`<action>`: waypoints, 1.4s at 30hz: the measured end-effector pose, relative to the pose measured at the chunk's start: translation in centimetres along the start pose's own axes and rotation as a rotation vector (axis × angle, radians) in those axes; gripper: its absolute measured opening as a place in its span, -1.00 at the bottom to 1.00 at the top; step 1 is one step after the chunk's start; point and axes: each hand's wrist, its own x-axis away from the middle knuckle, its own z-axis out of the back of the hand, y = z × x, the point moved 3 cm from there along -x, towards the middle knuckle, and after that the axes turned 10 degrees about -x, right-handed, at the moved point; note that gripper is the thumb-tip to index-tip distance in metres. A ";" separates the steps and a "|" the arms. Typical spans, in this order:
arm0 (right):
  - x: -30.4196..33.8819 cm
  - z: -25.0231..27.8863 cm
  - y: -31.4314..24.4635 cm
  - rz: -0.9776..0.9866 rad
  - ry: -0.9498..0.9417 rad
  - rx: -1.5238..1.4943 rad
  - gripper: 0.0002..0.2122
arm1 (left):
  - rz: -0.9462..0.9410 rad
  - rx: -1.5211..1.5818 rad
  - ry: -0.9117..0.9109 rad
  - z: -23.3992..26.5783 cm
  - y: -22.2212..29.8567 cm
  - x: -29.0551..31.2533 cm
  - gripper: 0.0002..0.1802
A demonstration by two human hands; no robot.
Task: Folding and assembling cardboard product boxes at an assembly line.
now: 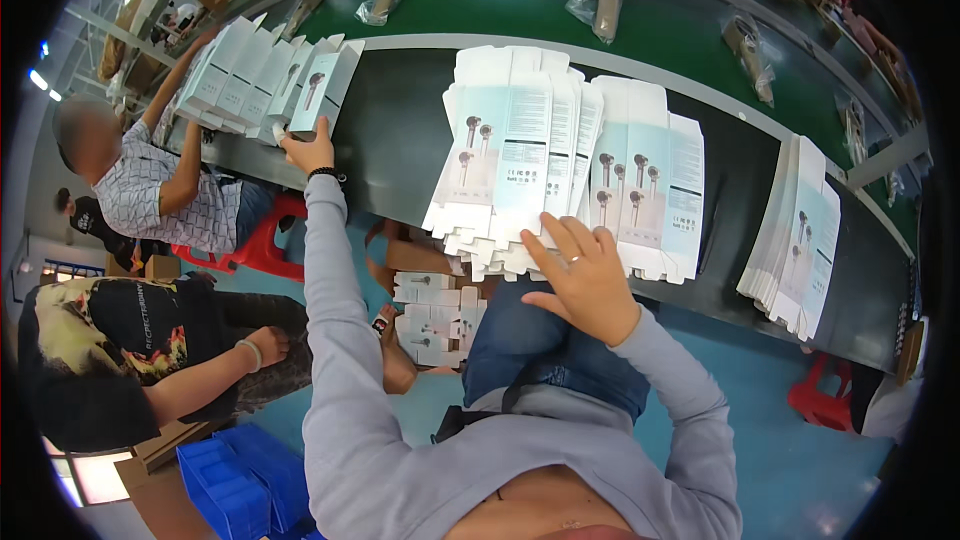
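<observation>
My left hand (310, 148) reaches out to the left and grips the lower end of a folded-up white and pale-blue box (322, 88) with a picture of a handheld device on it. That box stands at the right end of a row of similar boxes (232, 70). In front of me lies an overlapping pile of flat, unfolded cartons (495, 155), and another flat stack (645, 175) adjoins it on the right. My right hand (585, 275) rests on the near edge of these cartons, fingers spread, holding nothing.
A further fanned stack of flat cartons (800, 240) lies at the right on the dark table (390, 140). Beyond it, bagged devices sit on a green conveyor (480, 5). A co-worker (165, 175) works at the left; another person (130, 360) stands nearer. Blue crates (240, 485) are lower left.
</observation>
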 end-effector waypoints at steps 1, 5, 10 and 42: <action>-0.6 -0.4 -0.1 0.009 0.005 -0.004 -0.32 | -0.067 0.100 0.013 -0.3 -1.5 -1.3 0.02; -1.7 -1.7 0.6 0.022 -0.009 0.019 -0.36 | 0.099 -0.348 0.160 -0.8 -1.3 -0.9 0.05; 0.1 -1.6 1.2 0.090 -0.008 0.019 -0.54 | -0.220 0.328 -0.358 4.3 10.5 8.1 -0.15; 8.7 7.0 -3.0 0.137 0.544 -0.081 -0.47 | -0.120 1.141 -1.874 17.6 29.0 32.7 0.25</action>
